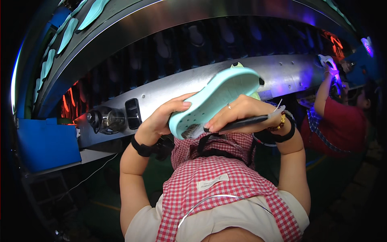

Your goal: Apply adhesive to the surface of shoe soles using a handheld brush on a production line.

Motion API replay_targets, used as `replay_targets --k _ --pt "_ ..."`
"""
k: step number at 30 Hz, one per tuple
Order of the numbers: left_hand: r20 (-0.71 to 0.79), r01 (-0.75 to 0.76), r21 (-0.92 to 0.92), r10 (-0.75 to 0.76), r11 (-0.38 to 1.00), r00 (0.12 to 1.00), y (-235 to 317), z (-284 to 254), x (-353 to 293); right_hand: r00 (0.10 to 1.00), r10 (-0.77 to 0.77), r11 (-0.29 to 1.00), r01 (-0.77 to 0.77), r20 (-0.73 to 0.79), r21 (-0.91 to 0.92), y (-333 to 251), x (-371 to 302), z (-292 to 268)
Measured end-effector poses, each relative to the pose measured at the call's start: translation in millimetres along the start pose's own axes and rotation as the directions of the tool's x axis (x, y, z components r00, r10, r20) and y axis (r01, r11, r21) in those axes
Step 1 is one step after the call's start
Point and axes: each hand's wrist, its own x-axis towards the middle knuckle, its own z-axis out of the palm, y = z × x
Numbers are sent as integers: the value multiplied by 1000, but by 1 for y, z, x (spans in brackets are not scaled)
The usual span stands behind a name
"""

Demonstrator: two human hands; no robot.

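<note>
The left hand (pixel 163 115) is clamped on a mint-green shoe sole (pixel 219 90), its thumb over the left rim, while the right hand (pixel 244 111) is closed around a black-handled brush (pixel 246 122). The two hands are apart, one on each side of the sole, which is held tilted in the air in front of the person's chest, over the near edge of the metal bench (pixel 181 84). The hollow inner face of the sole is turned toward the right hand, and the brush's bristles are at its near end, by a patch of small holes; whether they press on it cannot be told. Pale yellow-green parts of something show behind the sole's far end and right side. To the left on the bench, a black tray (pixel 133 113) sits just beside a see-through jug (pixel 109 120) with a dark top. Beyond the bench runs a dark row of dim soles, with orange-red glows at its left and right ends. At the far left, more mint soles (pixel 68 35) lie along a raised conveyor (pixel 86 42). On the right, a co-worker in a red top (pixel 340 123) handles a violet-lit piece (pixel 333 68).
</note>
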Motion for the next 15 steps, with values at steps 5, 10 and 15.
replay_targets --k 5,10,15 --pt "-12 98 -31 -99 995 995 -5 -23 -5 1000 -7 999 8 29 -47 -15 -2 -20" --pt "-94 -50 187 68 981 993 -6 -18 -20 1000 -18 999 19 23 -33 6 -24 -10" --pt "-286 -115 9 113 993 951 -1 -14 -44 956 -29 991 -12 -293 -136 3 -20 -9"
